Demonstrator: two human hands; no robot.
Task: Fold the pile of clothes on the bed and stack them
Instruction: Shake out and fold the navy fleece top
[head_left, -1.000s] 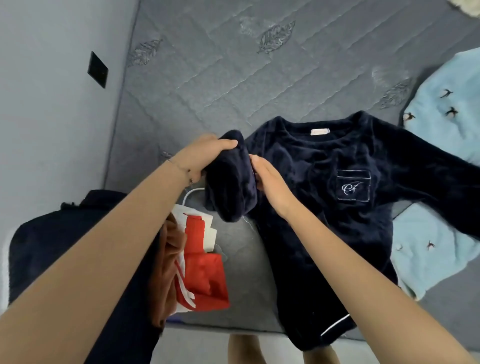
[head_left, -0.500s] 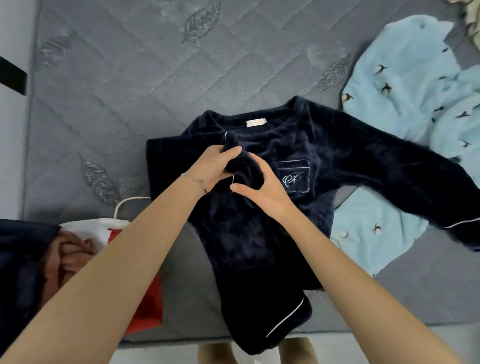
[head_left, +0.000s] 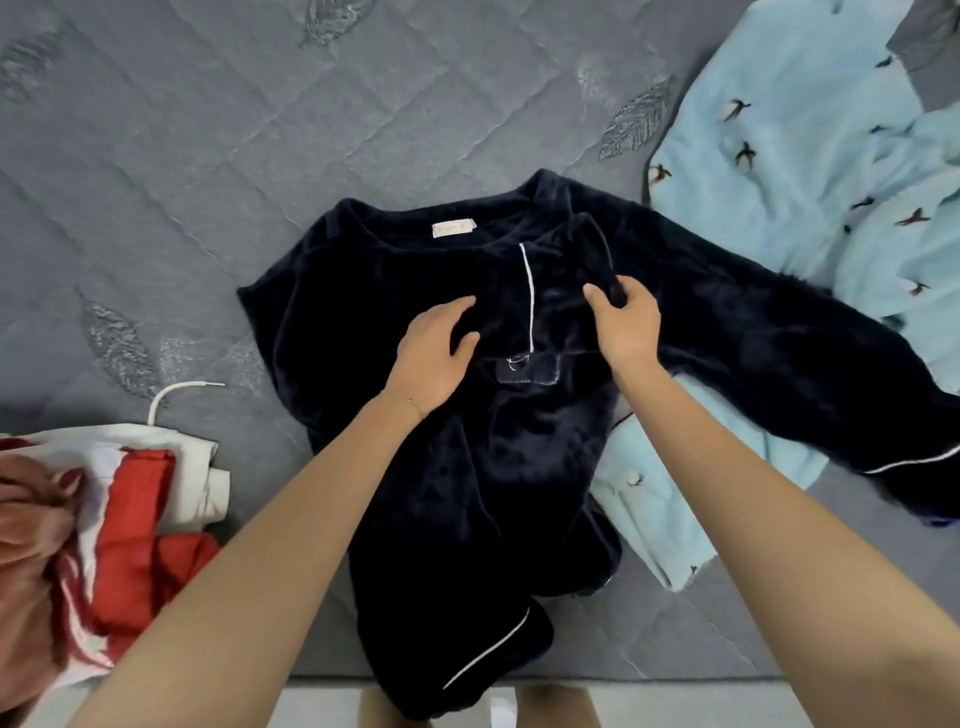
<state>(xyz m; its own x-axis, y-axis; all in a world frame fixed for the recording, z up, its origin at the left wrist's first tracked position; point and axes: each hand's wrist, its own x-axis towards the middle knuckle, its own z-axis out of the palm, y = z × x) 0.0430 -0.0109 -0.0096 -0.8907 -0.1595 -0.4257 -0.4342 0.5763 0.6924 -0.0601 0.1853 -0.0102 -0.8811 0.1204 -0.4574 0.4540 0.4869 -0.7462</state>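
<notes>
A navy fleece pajama top (head_left: 467, 493) with white piping lies face up on the grey quilted bed (head_left: 208, 156), collar away from me. Its left sleeve is folded across the chest, cuff over the pocket. My left hand (head_left: 434, 358) rests flat on that folded sleeve with fingers spread. My right hand (head_left: 623, 325) pinches the cuff end of the sleeve by the chest. The other sleeve (head_left: 805, 364) stretches out to the right over a light blue garment (head_left: 810, 171). The hem hangs over the bed's near edge.
Light blue fleece clothes with bird prints lie at the right, partly under the navy top. A pile of red, white and brown clothes (head_left: 114, 525) sits at the near left. The bed's front edge (head_left: 675, 680) runs along the bottom.
The left sleeve, held bunched at the top's left side a second ago, has been carried across and laid over the chest. My hands have moved apart on it. My view shifted right.
</notes>
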